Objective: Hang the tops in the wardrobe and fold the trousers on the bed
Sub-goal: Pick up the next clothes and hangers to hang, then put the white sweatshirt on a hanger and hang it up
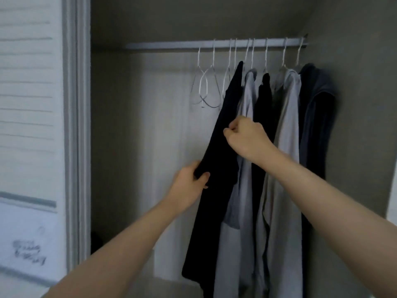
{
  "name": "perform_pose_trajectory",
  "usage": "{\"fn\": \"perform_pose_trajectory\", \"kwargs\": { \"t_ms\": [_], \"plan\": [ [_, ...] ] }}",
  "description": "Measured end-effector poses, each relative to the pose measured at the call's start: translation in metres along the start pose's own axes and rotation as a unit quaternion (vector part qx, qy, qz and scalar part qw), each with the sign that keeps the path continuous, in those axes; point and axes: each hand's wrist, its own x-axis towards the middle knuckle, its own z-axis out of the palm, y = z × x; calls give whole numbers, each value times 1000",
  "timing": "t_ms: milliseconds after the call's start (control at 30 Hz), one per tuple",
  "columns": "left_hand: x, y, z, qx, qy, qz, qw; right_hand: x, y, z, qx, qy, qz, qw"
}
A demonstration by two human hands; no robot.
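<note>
Your left hand (191, 183), in the lower middle of the frame, has its fingers (203, 176) and thumb curled round the left edge of a black top (219, 147), gripping a fold of the cloth. Your right hand (245, 136), just above and to the right near the centre, is closed into a loose fist against the same black top, seemingly pinching the cloth between thumb and forefinger, though the contact itself is partly hidden.

The black top hangs from a hanger on the wardrobe rail (167, 45), which runs across the upper middle of the frame. To its right hang more tops on the same rail: a pale grey top (247, 108), a second black top (264, 104), a light beige top (287, 125) and a dark grey top (315, 108) at the far right. To the left of the black top, empty wire hangers (204, 87) dangle from the rail.

The hanging looks well along, with five tops up and you apparently straightening the latest. No trousers or bed are in view, so the folding cannot be judged.

In the lower left of the frame, dark scribbles (29, 251) mark the white door; they are too blurred to read.
</note>
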Motion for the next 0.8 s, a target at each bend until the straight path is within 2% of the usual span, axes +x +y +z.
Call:
{"fn": "perform_pose_trajectory", "kwargs": {
  "t_ms": [233, 400, 500, 700, 800],
  "plan": [
    [-89, 39, -7, 103, 96, -100, 985, -100, 6, 22, 184, -78, -51, 979],
    [-201, 63, -12, 163, 196, -179, 950, -180, -1, 28, 278, -134, -132, 942],
    [-281, 86, -17, 231, 234, -243, 913, -237, -18, 26, 331, -194, -173, 907],
    [-422, 142, -23, 347, 309, -316, 827, -340, -71, 26, 409, -328, -213, 825],
    [-500, 183, -17, 367, 375, -354, 775, -405, -112, 11, 435, -398, -258, 765]
  ]
}}
